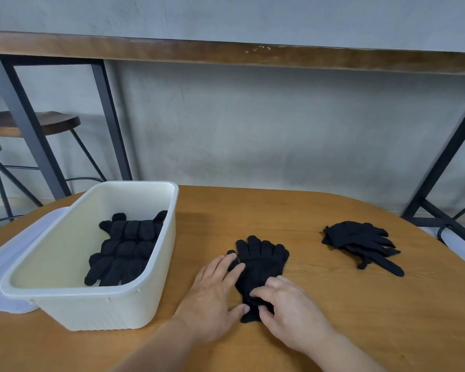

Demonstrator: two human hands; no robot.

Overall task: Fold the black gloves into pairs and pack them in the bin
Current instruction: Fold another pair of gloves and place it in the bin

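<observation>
A pair of black gloves (262, 261) lies flat on the wooden table (333, 318), fingers pointing away from me. My left hand (215, 294) rests flat on the pair's left edge, fingers spread, thumb at the cuff. My right hand (290, 310) pinches the cuff end of the pair. The cream plastic bin (97, 310) stands to the left and holds several folded black gloves (124, 248). A loose heap of black gloves (360, 242) lies at the right of the table.
A pale lid (0, 267) lies under and beside the bin's left side. Beyond the table are a grey wall, a long wooden counter (226, 52) on black metal legs, and two wooden stools (38, 122) at the far left.
</observation>
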